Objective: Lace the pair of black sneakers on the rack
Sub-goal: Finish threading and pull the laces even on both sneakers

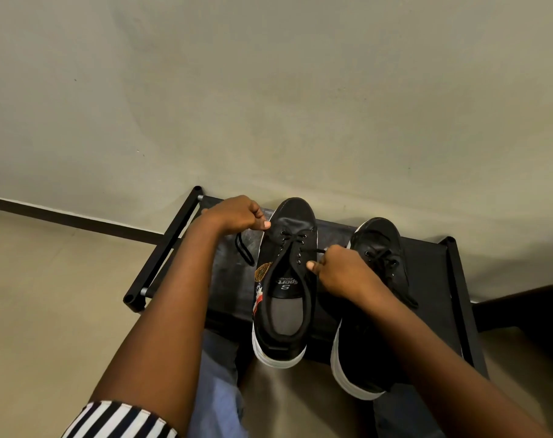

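Note:
Two black sneakers with white soles stand on a black rack [427, 248], toes toward the wall. The left sneaker [284, 279] has a black lace [292, 240] crossed through its front eyelets. My left hand [237, 216] grips one end of that lace beside the toe, and the loose tail [243, 251] hangs down onto the rack. My right hand [338, 267] pinches the other lace end at the sneaker's right eyelets. The right sneaker [376, 248] stands beside it, partly hidden under my right forearm; black lacing shows on its front.
The rack stands against a plain beige wall [269, 90] with a dark skirting strip [79, 219]. Its black frame tubes [161, 248] run down the left side. Beige floor [47, 295] lies to the left. My knees in blue jeans [218, 390] are under the rack's front edge.

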